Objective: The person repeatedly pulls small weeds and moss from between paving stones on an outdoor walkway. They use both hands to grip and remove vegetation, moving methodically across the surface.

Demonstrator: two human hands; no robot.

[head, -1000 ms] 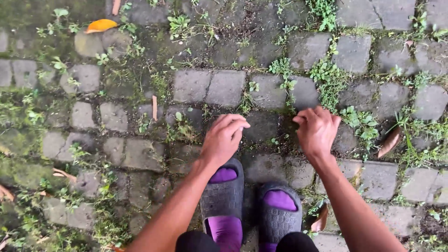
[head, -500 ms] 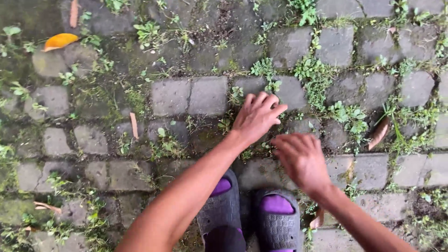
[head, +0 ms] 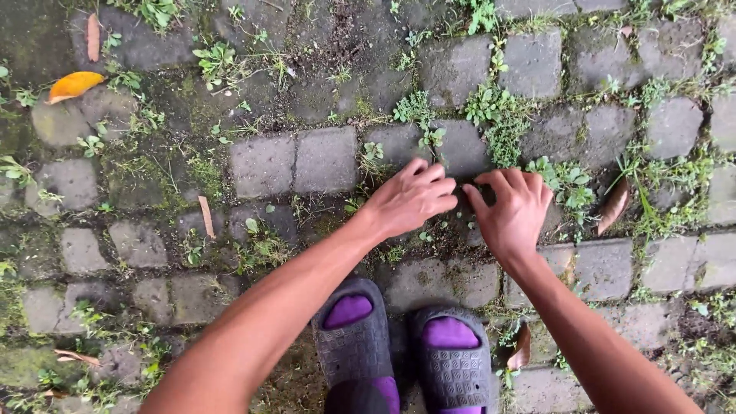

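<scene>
Nearest, feet: two grey slippers [head: 399, 356] over purple socks [head: 448, 333] are standing side by side on the paving stones [head: 295, 161], at the bottom middle of the view
Left hand: the left hand [head: 410, 201] is reaching forward and down from the lower left, palm down, fingers curled and bunched, fingertips pressing into the joint between stones; whether anything is pinched in them cannot be told
Right hand: the right hand [head: 512, 211] is coming in from the lower right, fingers bent, thumb pointing toward the left hand, tips nearly touching it, gripping nothing that shows
Weeds: small green weeds [head: 429, 136] are growing from the joint just beyond both sets of fingertips, with a thicker clump [head: 494, 115] beside them
Farther off: a yellow leaf [head: 73, 84] is lying far left, well apart from the hands
</scene>
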